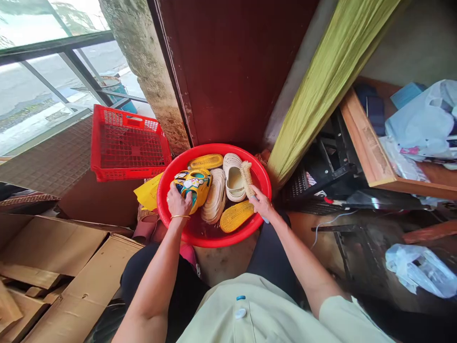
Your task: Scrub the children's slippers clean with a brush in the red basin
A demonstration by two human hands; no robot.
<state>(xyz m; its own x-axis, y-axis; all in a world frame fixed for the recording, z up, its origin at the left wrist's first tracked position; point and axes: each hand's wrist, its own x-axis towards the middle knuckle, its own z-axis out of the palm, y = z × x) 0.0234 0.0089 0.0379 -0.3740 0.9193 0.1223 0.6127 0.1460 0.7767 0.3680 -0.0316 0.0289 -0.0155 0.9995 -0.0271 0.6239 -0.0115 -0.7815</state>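
Observation:
My left hand (178, 202) grips a yellow clog (200, 186) with dark blue and white decorations, at the left side of a red basin (263, 166). My right hand (262, 204) is closed round the handle of a scrub brush (247, 176) with pale bristles, over the basin's right side. Inside the basin, a cream clog (233, 176) lies with its opening up, and another cream clog (214, 197) shows its ridged side. A yellow sole (237, 216) faces up near the front, and a yellow slipper (206, 161) lies at the back.
A red plastic crate (132, 143) stands behind the basin to the left. Cardboard boxes (82, 281) fill the lower left. A dark red door (235, 71) rises behind the basin, with a yellow-green curtain (321, 90) beside it. At right is a wooden drawer (367, 143) with plastic bags.

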